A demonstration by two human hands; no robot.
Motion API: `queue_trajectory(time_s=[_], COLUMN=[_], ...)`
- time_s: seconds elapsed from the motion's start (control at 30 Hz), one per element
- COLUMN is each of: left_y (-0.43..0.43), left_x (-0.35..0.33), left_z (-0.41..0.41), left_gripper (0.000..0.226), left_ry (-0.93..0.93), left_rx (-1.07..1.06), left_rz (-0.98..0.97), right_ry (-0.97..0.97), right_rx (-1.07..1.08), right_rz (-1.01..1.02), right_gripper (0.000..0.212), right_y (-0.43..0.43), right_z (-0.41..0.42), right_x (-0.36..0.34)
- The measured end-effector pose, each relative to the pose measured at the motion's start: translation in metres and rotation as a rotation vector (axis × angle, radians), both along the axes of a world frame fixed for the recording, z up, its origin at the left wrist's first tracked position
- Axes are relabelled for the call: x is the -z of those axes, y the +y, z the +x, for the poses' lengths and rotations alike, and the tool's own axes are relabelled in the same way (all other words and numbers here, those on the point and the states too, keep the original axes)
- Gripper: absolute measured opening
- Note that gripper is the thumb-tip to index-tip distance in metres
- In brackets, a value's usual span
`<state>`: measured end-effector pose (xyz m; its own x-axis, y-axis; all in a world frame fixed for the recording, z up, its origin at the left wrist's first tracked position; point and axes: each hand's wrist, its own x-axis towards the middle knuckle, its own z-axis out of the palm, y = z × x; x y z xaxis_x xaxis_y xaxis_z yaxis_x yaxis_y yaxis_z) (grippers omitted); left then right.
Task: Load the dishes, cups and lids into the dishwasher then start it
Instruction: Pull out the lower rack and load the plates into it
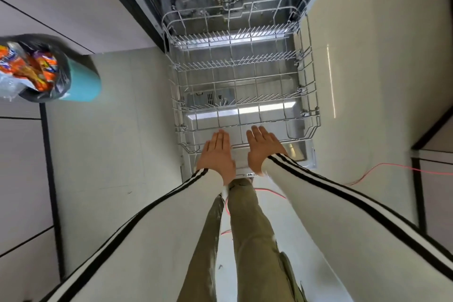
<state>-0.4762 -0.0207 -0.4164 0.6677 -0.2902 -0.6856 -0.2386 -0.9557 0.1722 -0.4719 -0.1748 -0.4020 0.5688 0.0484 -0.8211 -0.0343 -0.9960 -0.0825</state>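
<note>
Lower rack (315, 105) is sitting pulled out over the open dishwasher door (301, 152), empty; no dishes, cups or lids are showing. Left hand (217, 152) and right hand (263, 149) are lying flat at its front rim, fingers straight, gripping nothing. Risks: the thin coated-wire tines catching fingers, and the red cable (416, 169) trailing across the floor and tripping the feet. The door liner is glaring shiny steel.

The lowered dishwasher door (299, 153) carries the pulled-out wire rack (309, 86).
</note>
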Motion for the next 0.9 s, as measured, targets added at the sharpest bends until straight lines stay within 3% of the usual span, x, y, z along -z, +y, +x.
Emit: queue_trajectory(time_s=[0.5,0.9], left_y=[0.127,0.372], left_x=[-0.25,-0.301], left_z=[0.004,0.098], left_gripper=[0.077,0.077], left_ry=[-0.162,-0.377], left_rx=[-0.317,-0.412], left_rz=[-0.04,-0.058], right_ry=[-0.206,-0.373], right_rx=[-0.156,-0.149], right_rz=[0.11,0.163], right_gripper=[0.067,0.063], right_y=[0.118,0.356], right_z=[0.025,0.102], right_x=[-0.245,-0.296])
